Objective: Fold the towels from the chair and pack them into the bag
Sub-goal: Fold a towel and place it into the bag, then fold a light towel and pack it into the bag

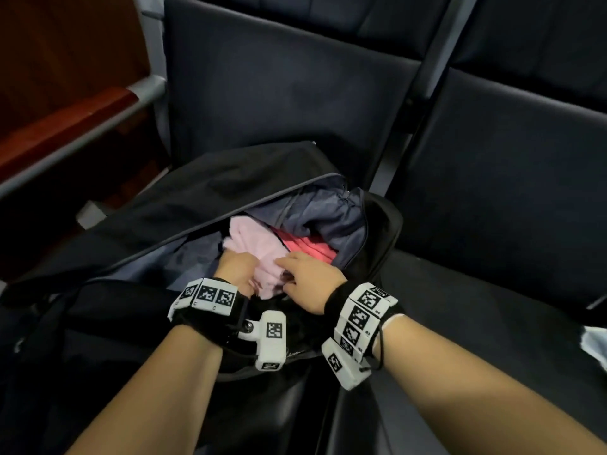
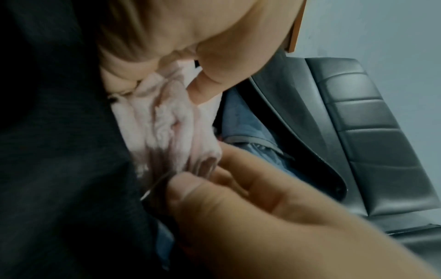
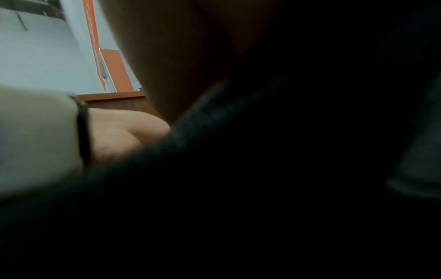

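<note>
— What's worn on the arms?
— Bare forearms, no sleeves. Each wrist carries a black strap [image 1: 210, 318] ringed with white blocks [image 1: 356, 318] printed with black-and-white square codes.
— Anything else?
— A white camera block [image 1: 272, 339] juts from the left strap on a screwed bracket; thin black cords hang off the right one.

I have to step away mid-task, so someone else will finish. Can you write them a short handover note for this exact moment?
Left hand: grips the pale pink fluffy towel, fingers curled into its folds.
Right hand: on the same towel at its near edge; its grip is hidden.
Things: the towel is inside the open black fabric duffel bag standing on the dark padded chair seat, next to a bright pink-red cloth and a grey-blue cloth.
Done: pink towel is in the bag.
Left: tuck it flat and let go. No more towels are visible on the seats.
</note>
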`<state>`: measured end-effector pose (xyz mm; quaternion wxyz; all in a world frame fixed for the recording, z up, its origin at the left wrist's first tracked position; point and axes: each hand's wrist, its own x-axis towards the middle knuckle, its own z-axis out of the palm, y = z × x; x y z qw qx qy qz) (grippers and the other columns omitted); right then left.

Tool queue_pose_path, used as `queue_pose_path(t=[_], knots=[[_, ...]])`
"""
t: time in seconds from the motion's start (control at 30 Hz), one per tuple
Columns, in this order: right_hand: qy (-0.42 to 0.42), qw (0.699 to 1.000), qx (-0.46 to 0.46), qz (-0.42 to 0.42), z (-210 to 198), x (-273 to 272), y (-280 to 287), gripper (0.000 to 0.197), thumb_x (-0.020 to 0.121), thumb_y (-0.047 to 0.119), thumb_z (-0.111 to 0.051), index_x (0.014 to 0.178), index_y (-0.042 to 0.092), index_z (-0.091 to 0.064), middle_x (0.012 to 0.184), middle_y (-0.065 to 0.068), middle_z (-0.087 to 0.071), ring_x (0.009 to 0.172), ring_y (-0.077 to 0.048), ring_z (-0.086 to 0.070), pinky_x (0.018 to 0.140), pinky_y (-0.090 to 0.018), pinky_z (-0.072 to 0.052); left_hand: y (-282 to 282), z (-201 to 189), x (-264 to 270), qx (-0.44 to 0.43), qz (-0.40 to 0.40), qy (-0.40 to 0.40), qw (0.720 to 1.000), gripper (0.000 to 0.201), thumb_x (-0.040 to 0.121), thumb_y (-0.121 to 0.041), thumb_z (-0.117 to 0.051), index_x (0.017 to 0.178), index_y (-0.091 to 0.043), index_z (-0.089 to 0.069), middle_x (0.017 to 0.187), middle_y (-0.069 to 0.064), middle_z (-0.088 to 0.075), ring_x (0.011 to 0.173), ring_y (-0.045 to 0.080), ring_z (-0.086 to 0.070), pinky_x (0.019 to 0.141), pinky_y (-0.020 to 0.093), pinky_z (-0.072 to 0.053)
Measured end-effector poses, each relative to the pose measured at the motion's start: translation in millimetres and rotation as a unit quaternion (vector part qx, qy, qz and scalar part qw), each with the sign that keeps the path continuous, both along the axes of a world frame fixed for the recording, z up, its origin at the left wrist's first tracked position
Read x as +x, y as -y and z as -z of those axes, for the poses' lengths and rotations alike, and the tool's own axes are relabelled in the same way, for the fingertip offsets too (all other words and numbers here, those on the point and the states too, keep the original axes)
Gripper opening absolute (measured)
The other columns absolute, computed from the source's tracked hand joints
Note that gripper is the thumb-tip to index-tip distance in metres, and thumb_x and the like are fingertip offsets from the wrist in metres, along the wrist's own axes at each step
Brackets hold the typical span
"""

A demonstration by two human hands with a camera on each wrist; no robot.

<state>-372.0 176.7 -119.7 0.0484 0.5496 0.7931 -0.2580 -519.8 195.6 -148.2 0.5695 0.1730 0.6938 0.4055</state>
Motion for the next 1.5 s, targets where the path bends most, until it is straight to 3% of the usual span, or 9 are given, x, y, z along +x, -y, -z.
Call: queue_pose_path(t=[0.13,0.37,0.43,0.53,0.6,0.73,1.03,1.23,1.5], knots=[[-0.039,0.998,0.029,0.038,2,7,0,0.056,0.091,0.016,-0.052,0.146,0.024,-0.042,0.154,-0.004,-0.034,0.136,-0.030,-0.041,0.112,-0.043,-0.036,-13,7,10,0.029,0.025,0.028,0.999,0.043,0.096,0.011,-0.041,0.138,0.004,-0.044,0.128,0.034,-0.057,0.104,0.041,-0.062,0.075,0.045,-0.052],[-0.090,0.994,0.050,0.022,-15,10,17,0.053,0.090,0.016,-0.058,0.143,0.020,-0.048,0.150,-0.007,-0.041,0.137,-0.027,-0.040,0.114,-0.039,-0.033,-7,-12,9,-0.014,0.030,-0.048,0.998,0.034,0.095,0.002,-0.050,0.129,0.005,-0.048,0.105,0.030,-0.061,0.097,0.036,-0.065,0.092,0.050,-0.053],[-0.159,0.984,0.082,0.025,-32,15,31,0.048,0.090,0.013,-0.059,0.137,0.017,-0.054,0.144,-0.006,-0.048,0.133,-0.023,-0.044,0.113,-0.035,-0.034,4,-31,12,-0.002,0.033,-0.073,0.997,0.035,0.091,0.000,-0.053,0.126,0.004,-0.050,0.100,0.027,-0.062,0.090,0.034,-0.064,0.088,0.044,-0.053],[-0.258,0.953,0.158,0.031,-66,41,64,0.040,0.087,0.004,-0.059,0.126,0.012,-0.063,0.129,-0.005,-0.060,0.121,-0.019,-0.054,0.106,-0.028,-0.039,29,-63,27,0.074,0.052,-0.157,0.983,0.050,0.089,-0.001,-0.056,0.138,0.000,-0.049,0.129,0.020,-0.058,0.115,0.032,-0.059,0.095,0.034,-0.048],[-0.281,0.937,0.201,0.042,-88,74,88,0.040,0.084,-0.001,-0.059,0.122,0.009,-0.065,0.122,-0.006,-0.065,0.115,-0.019,-0.058,0.103,-0.028,-0.043,49,-87,48,0.163,0.069,-0.207,0.962,0.041,0.089,0.002,-0.055,0.129,-0.003,-0.060,0.115,0.011,-0.063,0.101,0.021,-0.060,0.081,0.021,-0.047],[-0.249,0.931,0.220,0.148,-115,173,143,0.039,0.087,0.002,-0.059,0.123,0.013,-0.065,0.119,-0.004,-0.065,0.114,-0.020,-0.059,0.102,-0.031,-0.044,94,-130,127,0.297,0.170,-0.258,0.903,0.024,0.087,0.004,-0.056,0.101,-0.010,-0.070,0.087,0.000,-0.069,0.076,0.009,-0.061,0.072,0.017,-0.044],[-0.139,0.893,0.199,0.379,-87,434,313,0.043,0.086,0.010,-0.059,0.129,0.017,-0.060,0.122,-0.004,-0.064,0.114,-0.021,-0.060,0.101,-0.037,-0.046,199,-108,393,0.323,0.483,-0.288,0.761,0.024,0.084,-0.008,-0.064,0.095,-0.029,-0.069,0.101,-0.001,-0.065,0.094,0.016,-0.062,0.085,0.030,-0.048],[-0.080,0.872,0.177,0.450,-58,556,376,0.045,0.089,0.009,-0.057,0.133,0.017,-0.057,0.130,-0.004,-0.056,0.120,-0.024,-0.052,0.099,-0.031,-0.040,241,-74,526,0.309,0.547,-0.251,0.736,0.026,0.083,-0.004,-0.065,0.100,-0.022,-0.071,0.101,0.000,-0.062,0.095,0.018,-0.063,0.084,0.025,-0.045],[0.003,0.901,0.195,0.388,-42,612,312,0.046,0.091,0.011,-0.052,0.135,0.021,-0.058,0.152,-0.004,-0.040,0.138,-0.027,-0.034,0.112,-0.038,-0.032,224,-46,592,0.303,0.561,-0.260,0.726,0.031,0.081,-0.002,-0.063,0.106,-0.019,-0.072,0.118,0.001,-0.061,0.108,0.017,-0.061,0.094,0.027,-0.048]])
